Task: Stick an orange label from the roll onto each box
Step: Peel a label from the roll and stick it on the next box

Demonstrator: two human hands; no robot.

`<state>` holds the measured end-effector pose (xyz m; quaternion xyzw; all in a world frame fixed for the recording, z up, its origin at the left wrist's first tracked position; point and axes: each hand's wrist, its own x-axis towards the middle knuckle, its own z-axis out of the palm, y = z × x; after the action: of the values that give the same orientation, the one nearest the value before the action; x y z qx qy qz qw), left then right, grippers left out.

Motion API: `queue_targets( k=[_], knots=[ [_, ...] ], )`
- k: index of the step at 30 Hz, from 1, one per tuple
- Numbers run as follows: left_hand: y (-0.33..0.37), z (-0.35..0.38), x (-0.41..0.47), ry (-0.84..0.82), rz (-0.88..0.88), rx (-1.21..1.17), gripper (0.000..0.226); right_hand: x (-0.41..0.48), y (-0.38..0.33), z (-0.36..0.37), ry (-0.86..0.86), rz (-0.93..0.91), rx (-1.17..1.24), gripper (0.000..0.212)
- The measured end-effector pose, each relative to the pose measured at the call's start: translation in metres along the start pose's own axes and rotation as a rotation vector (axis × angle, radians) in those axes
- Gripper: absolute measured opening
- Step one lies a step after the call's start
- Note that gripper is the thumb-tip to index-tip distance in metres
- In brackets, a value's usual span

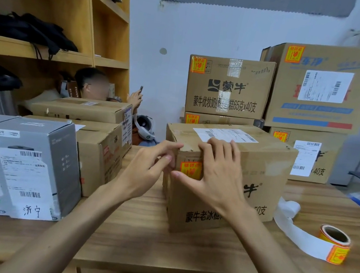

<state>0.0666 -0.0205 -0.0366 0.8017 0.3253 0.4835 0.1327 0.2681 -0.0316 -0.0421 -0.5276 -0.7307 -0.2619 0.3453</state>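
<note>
A brown cardboard box (259, 170) stands in the middle of the wooden table (136, 241). An orange label (190, 169) sits on the upper left of its front face. My right hand (212, 175) lies flat over the box's top front edge, fingers on top and thumb stretched below the label. My left hand (154, 167) touches the box's left corner beside the label with loosely bent fingers. The roll of orange labels (335, 245) lies on the table at the right, its white backing strip (289, 223) trailing toward the box.
A grey product box (29, 166) and brown boxes (101, 146) stand at the left. Stacked cartons bearing orange labels (227, 87) (320, 86) line the back right. A wooden shelf (51, 25) rises at the left; a person sits behind the boxes holding a phone.
</note>
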Motion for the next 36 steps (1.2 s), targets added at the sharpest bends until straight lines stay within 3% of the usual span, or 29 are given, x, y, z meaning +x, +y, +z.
queue_targets(
  k=[3,6,9,13,24,30,36],
  knots=[
    [0.001,-0.008,0.011,0.154,0.02,0.036,0.036,-0.001,-0.009,-0.002,0.048,0.069,-0.01,0.088],
    [-0.01,-0.013,0.034,0.239,-0.156,0.133,0.038,0.004,-0.016,-0.001,0.045,0.123,-0.047,0.083],
    [-0.032,-0.013,0.051,0.078,-0.329,0.044,0.05,0.007,-0.02,-0.002,0.041,0.121,-0.054,0.074],
    [-0.048,-0.012,0.059,-0.104,-0.377,0.027,0.053,-0.001,-0.018,-0.013,0.099,0.076,-0.016,0.061],
    [-0.026,-0.032,0.014,-0.098,-0.255,-0.013,0.039,-0.037,0.03,-0.051,0.042,-0.025,0.295,0.057],
    [-0.009,-0.036,-0.005,-0.063,-0.13,0.1,0.041,-0.042,0.069,-0.074,-0.127,0.046,0.417,0.063],
    [0.01,-0.028,-0.001,-0.136,0.003,0.239,0.043,-0.042,0.1,-0.086,-0.234,0.142,0.602,0.052]
  ],
)
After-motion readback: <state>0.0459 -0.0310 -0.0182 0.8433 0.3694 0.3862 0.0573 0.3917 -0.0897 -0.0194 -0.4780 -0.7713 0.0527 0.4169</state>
